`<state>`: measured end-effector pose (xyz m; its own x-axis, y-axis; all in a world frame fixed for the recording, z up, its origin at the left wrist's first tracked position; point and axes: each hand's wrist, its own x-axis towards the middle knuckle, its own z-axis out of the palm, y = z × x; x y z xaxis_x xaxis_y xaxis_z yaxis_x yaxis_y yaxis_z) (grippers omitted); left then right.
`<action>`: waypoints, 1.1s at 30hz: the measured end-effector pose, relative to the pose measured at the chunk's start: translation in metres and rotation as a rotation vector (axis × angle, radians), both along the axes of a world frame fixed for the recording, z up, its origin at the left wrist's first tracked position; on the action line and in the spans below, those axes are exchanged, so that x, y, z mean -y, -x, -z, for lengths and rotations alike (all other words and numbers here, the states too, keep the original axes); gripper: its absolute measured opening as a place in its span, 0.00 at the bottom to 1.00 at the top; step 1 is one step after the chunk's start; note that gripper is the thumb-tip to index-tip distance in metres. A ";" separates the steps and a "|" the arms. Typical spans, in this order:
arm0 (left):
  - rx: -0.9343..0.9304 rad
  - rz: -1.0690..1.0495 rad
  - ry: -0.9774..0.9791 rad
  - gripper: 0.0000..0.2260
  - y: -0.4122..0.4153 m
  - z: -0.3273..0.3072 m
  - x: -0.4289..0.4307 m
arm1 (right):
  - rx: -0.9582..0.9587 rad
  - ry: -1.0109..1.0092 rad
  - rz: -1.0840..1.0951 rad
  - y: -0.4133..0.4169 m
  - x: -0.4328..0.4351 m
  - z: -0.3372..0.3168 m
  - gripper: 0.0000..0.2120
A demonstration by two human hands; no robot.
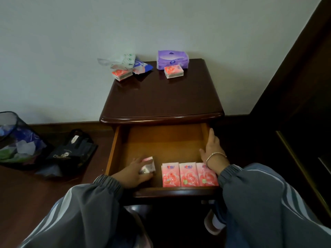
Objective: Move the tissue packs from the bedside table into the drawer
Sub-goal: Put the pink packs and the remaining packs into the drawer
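Kneeling before the dark brown polished wooden bedside table [161,97], I judged the job roughly half done. Its orange-brown wooden drawer [161,140] stood pulled out towards me. At the back of the tabletop sat the big purple soft-wrapped tissue pack [172,59], with a crumpled white-and-green plastic wrapper [123,61] and a blue pack [141,66] to its left; none of these had gone in yet.

Three flat pink rose-printed pocket tissue packs [189,174] lay side by side, touching, along the drawer's front right. A fourth pink pack [148,166] was in my left hand [132,173], my fingers curled round it at the front left of the drawer, just beside the row; whether it already touched the drawer floor I could not tell. My right hand [213,149] lay with fingers straight and pressed together against the drawer's right wall, holding nothing.

Two more small pink packs were left on top: one [173,71] just in front of the purple pack, one [121,74] beside the wrapper.

As for writing, each pink pack in the row carried a red logo too small to read. The black bag [71,153] on the floor showed pale lettering starting "Cha"; the rest was blurred. The purple pack's mark was illegible.
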<state>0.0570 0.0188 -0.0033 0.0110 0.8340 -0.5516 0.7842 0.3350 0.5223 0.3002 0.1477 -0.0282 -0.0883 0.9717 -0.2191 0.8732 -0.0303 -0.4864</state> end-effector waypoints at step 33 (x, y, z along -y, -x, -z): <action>-0.008 -0.206 0.140 0.22 -0.021 -0.001 -0.020 | -0.023 -0.026 0.058 0.002 -0.010 0.017 0.36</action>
